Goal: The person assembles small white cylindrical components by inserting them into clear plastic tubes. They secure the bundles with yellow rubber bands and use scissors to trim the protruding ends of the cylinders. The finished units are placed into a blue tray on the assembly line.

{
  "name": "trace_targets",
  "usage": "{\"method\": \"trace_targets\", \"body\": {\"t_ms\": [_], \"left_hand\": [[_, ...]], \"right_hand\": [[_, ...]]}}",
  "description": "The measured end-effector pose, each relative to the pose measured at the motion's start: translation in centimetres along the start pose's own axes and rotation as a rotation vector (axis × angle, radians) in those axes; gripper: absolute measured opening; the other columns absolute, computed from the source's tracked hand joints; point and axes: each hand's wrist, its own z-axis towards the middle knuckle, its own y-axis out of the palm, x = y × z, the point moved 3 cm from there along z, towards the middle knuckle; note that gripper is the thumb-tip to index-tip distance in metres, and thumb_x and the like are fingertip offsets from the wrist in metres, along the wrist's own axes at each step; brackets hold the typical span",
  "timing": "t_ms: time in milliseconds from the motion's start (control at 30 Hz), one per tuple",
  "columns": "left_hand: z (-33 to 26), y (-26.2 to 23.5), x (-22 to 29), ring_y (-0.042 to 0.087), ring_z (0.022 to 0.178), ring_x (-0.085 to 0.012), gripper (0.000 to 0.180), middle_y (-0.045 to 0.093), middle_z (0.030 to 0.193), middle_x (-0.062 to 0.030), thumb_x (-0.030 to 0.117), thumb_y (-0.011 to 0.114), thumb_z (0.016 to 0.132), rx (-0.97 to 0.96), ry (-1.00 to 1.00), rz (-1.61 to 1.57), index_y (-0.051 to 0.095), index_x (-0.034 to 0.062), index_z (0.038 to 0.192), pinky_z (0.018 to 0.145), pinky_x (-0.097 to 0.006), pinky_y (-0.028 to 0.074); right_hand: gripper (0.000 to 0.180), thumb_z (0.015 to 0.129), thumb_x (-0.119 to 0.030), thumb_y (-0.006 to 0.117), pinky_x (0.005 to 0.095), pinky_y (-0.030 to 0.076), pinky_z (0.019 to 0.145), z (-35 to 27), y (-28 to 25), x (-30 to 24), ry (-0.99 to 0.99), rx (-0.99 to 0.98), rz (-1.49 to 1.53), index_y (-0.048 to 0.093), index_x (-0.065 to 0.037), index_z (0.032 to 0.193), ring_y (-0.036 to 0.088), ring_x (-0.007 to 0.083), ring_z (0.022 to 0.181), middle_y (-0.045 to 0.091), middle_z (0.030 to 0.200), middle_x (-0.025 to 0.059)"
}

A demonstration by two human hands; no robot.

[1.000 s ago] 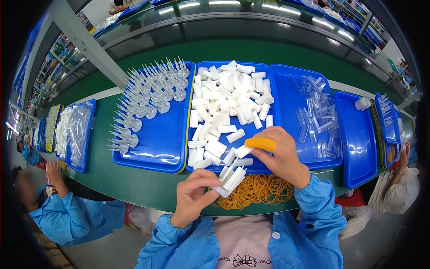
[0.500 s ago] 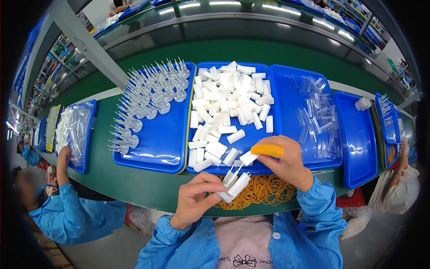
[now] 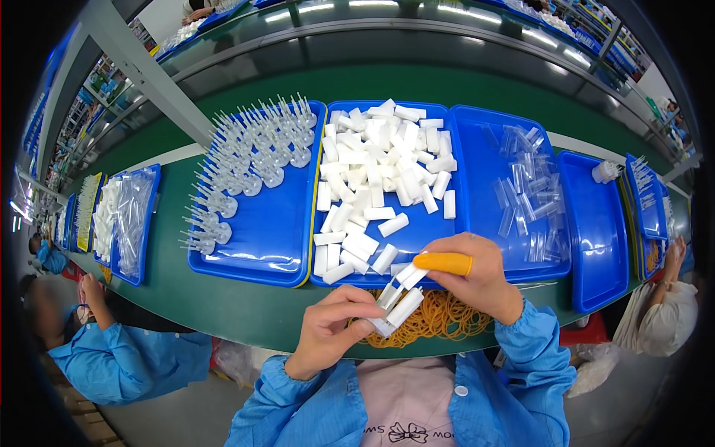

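Observation:
My left hand (image 3: pixel 331 324) pinches a clear plastic base (image 3: pixel 382 326) with upright prongs, tilted up to the right. One white cylinder (image 3: pixel 407 304) stands on this base. In my right hand (image 3: pixel 480 279) is another white cylinder (image 3: pixel 411 276), pinched under a finger that wears an orange finger cot (image 3: pixel 445 263). Its lower end meets the tip of a prong, beside the first cylinder; how far it sits over the prong is hard to make out. Just behind the hands, a blue tray (image 3: pixel 424 229) holds a heap of white cylinders (image 3: pixel 380 160).
Orange rubber bands (image 3: pixel 454 316) lie under my hands. A left tray (image 3: pixel 287 242) bears rows of pronged clear bases (image 3: pixel 261 160); a right tray (image 3: pixel 477 253) holds clear tubes (image 3: pixel 525 194). Farther right is another blue tray (image 3: pixel 596 246). Co-workers sit on both sides; a grey post (image 3: pixel 141 71) rises at left.
My right hand has lowered its white cylinder toward the base, and the prong tips show less. The left co-worker's hand has drawn back from the tray there.

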Motion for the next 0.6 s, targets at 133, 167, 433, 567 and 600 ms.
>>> {"method": "trace_targets", "body": {"t_ms": [133,167,433,567,600], "left_hand": [[0.0,0.1,0.5,0.054,0.093,-0.0171,0.019,0.057,0.099,-0.0100,0.001,0.063,0.083,-0.013,0.031,0.074,0.067,-0.0003,0.102,0.080,-0.028,0.045],[0.0,0.2,0.5,0.054,0.092,-0.0171,0.020,0.057,0.099,-0.0097,0.001,0.064,0.082,-0.009,0.050,0.117,0.067,0.0003,0.102,0.079,-0.028,0.045],[0.0,1.0,1.2,0.057,0.082,-0.0183,0.017,0.060,0.090,-0.0106,0.001,0.071,0.074,-0.003,0.178,0.364,0.069,0.0003,0.091,0.070,-0.027,0.045],[-0.2,1.0,1.2,0.058,0.080,-0.0179,0.017,0.061,0.089,-0.0090,0.001,0.070,0.073,-0.066,0.162,0.328,0.070,0.0025,0.090,0.068,-0.027,0.046],[-0.1,1.0,1.4,0.058,0.080,-0.0184,0.018,0.061,0.090,-0.0084,0.000,0.069,0.074,-0.095,0.157,0.330,0.070,0.0032,0.092,0.068,-0.027,0.046]], "right_hand": [[0.016,0.079,-0.005,0.067,0.0271,0.050,0.076,0.3,0.2,0.6,0.404,-0.115,0.542,0.068,-0.003,0.094,0.064,0.0162,0.084,0.066,0.090,0.0074],[0.017,0.081,-0.005,0.065,0.0264,0.050,0.078,-0.2,0.3,1.2,0.508,-0.111,0.698,0.067,-0.002,0.097,0.063,0.0149,0.085,0.066,0.091,0.0073],[0.035,0.084,-0.001,0.061,0.0211,0.048,0.079,0.2,0.9,1.1,0.665,-0.105,0.939,0.054,0.002,0.118,0.060,0.0098,0.086,0.061,0.095,0.0048],[0.031,0.084,-0.002,0.063,0.0202,0.048,0.075,0.9,0.6,0.7,0.588,-0.150,0.854,0.058,0.003,0.114,0.059,0.0079,0.082,0.061,0.092,0.0047],[0.026,0.083,-0.003,0.063,0.0214,0.049,0.073,1.0,0.6,0.7,0.526,-0.150,0.796,0.062,0.001,0.108,0.060,0.0087,0.080,0.062,0.091,0.0054]]}}
